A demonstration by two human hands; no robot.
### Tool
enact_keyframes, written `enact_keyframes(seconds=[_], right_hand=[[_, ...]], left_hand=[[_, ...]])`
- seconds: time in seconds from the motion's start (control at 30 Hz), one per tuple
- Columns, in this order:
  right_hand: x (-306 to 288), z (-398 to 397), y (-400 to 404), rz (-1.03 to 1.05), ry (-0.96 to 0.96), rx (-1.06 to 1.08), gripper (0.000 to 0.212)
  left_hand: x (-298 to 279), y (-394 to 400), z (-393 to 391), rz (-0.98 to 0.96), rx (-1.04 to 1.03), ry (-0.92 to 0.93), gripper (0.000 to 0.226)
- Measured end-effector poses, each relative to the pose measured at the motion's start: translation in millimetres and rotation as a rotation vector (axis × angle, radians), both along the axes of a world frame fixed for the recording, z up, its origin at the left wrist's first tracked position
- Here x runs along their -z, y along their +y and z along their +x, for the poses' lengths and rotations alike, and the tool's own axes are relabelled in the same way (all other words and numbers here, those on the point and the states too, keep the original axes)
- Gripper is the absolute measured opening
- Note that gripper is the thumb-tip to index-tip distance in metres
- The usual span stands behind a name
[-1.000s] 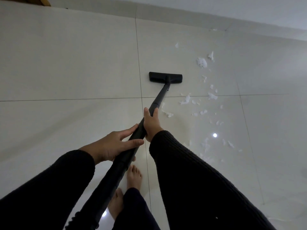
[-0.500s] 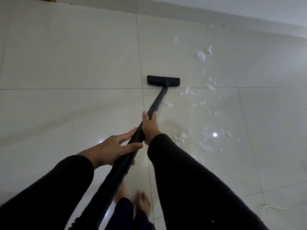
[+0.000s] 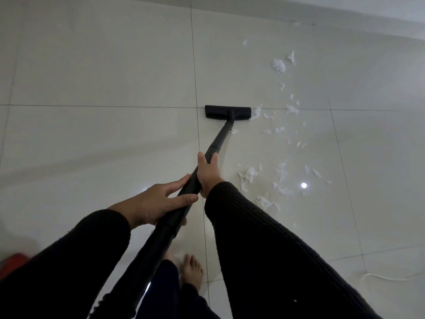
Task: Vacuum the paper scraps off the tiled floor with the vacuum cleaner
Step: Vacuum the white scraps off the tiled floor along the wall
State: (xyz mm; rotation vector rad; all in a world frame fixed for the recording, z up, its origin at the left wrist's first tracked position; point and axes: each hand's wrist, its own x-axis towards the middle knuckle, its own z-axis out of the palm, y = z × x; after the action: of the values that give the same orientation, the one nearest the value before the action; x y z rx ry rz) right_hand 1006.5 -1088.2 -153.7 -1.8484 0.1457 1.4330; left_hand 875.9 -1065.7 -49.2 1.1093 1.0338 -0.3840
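A black vacuum wand (image 3: 220, 137) runs from my lap out to a flat black floor head (image 3: 227, 112) resting on the pale tiled floor (image 3: 103, 139). My right hand (image 3: 208, 173) grips the wand higher up. My left hand (image 3: 154, 202) wraps the thicker tube just behind it. White paper scraps (image 3: 278, 65) lie in a scattered band to the right of the head, from near the far wall down to a cluster (image 3: 249, 174) beside my right sleeve. A few small scraps (image 3: 256, 113) touch the head's right end.
My bare foot (image 3: 192, 270) stands on the tiles under the wand. A thin white cord (image 3: 388, 277) curls at the lower right. Something red (image 3: 11, 263) shows at the lower left edge. A wall base (image 3: 345, 21) borders the far side. A ceiling light reflects on the floor (image 3: 304, 185).
The floor head has slid back toward me and slightly right, down to the tile joint. My feet have shifted. More scraps near my right sleeve have come into view.
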Motion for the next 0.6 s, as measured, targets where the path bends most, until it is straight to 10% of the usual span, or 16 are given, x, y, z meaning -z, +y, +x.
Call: enact_keyframes(seconds=[0.6], right_hand=[[16,-19,-104,-0.028,-0.058,-0.01,0.07]], left_hand=[[17,-99,-21,-0.028,0.033,-0.034,0.067]])
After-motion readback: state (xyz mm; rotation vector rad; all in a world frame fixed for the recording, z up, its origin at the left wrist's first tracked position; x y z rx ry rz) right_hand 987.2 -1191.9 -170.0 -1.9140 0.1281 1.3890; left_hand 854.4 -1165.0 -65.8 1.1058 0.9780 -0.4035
